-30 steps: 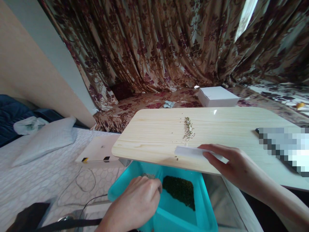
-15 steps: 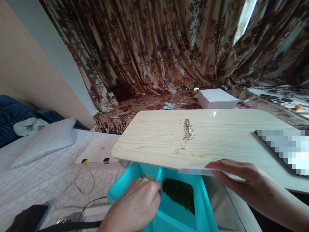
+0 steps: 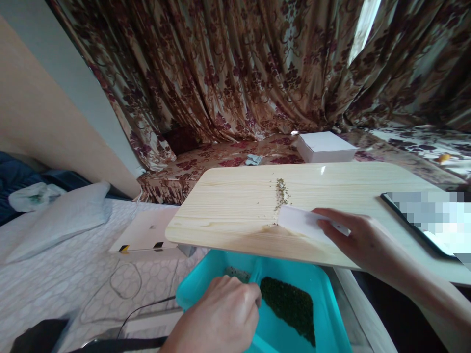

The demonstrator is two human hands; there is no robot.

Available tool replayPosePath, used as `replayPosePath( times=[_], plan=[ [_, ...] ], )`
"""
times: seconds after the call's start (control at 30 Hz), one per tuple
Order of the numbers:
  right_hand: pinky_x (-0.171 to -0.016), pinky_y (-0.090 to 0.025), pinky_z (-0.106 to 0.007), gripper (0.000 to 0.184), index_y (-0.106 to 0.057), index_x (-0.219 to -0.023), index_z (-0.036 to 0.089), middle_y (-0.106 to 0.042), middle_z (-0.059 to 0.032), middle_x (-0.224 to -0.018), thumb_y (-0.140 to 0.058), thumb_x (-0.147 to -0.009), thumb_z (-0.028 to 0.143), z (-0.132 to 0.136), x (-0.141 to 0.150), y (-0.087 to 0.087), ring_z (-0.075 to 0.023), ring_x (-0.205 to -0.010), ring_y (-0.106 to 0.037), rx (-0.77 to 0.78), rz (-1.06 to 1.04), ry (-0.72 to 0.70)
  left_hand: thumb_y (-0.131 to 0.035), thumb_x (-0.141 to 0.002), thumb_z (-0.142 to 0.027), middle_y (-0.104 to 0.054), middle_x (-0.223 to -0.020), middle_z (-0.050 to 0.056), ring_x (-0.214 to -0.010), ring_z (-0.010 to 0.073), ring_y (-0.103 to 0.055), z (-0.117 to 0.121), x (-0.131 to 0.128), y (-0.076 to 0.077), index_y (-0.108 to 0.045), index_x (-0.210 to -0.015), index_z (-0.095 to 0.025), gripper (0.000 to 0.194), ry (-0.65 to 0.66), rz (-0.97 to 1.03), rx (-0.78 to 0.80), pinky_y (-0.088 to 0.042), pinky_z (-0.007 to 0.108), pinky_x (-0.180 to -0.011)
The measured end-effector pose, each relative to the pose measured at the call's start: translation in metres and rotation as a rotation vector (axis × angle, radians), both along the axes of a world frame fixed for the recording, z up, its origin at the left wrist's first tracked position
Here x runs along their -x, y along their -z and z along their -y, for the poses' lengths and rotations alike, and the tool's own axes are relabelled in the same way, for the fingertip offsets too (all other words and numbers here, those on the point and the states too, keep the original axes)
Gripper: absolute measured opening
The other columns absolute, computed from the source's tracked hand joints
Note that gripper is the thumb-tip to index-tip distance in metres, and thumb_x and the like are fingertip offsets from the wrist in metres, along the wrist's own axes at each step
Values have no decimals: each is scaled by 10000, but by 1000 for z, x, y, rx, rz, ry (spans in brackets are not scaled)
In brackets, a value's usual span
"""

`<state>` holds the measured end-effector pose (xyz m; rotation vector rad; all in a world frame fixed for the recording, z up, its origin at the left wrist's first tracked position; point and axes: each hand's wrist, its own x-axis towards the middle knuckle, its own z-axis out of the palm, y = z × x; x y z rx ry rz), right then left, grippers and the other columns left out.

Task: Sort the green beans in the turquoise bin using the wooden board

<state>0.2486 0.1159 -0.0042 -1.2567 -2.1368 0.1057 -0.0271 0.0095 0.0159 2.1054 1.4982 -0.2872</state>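
A turquoise divided tray (image 3: 331,299) is held just below the table's front edge, its inner dividing wall under the closed fingers of my left hand (image 3: 224,314). Dark green small beans or grains (image 3: 289,306) fill part of its right compartment, while pale grains (image 3: 237,273) lie in the far left one. In my right hand (image 3: 353,235) is a thin white card (image 3: 301,223), pinched between thumb and fingers. Its left end meets the near end of a scattered line of greenish and pale grains (image 3: 281,191) on the wooden table (image 3: 221,206).
A dark-edged tablet or laptop with a blurred screen (image 3: 423,220) lies on the table's right. Behind stands a white box (image 3: 326,147) on a patterned ledge. A bed with a pillow (image 3: 66,220), a flat white box (image 3: 147,230) and cables is at the left.
My right hand has lifted the card from the table's front edge onto the tabletop, against the grains. My left hand and the tray have shifted slightly right in view.
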Motion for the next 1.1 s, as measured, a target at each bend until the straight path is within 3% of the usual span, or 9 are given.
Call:
replayPosePath(
  times=[0.3,0.5,1.1],
  plan=[
    [-554,-564,-288,339,-802,-1016,226,-843,-45,-846,-484,-931,306,2,6,-9,-200,-575,-746,-3,8,-32,-326,-994,-189,-730,-1038,134,-1044,323,-658,0,2,1,-707,-1055,-181,386,-1,1,-11,-478,448,-950],
    [-624,-592,-288,335,-808,-1032,228,-850,-62,-918,-493,-926,274,-2,13,-11,-225,-736,-797,-64,22,-16,-329,-987,-179,-734,-1026,140,-1030,330,-662,0,2,0,-712,-1050,-178,389,1,4,-24,-478,454,-937],
    [-665,-603,-305,322,-803,-1023,231,-839,-72,-931,-490,-950,223,3,16,-15,-225,-779,-792,-108,70,-172,-350,-994,-181,-734,-1028,125,-1038,319,-661,0,3,-1,-721,-1067,-183,378,-14,8,-25,-479,439,-940]
  ],
)
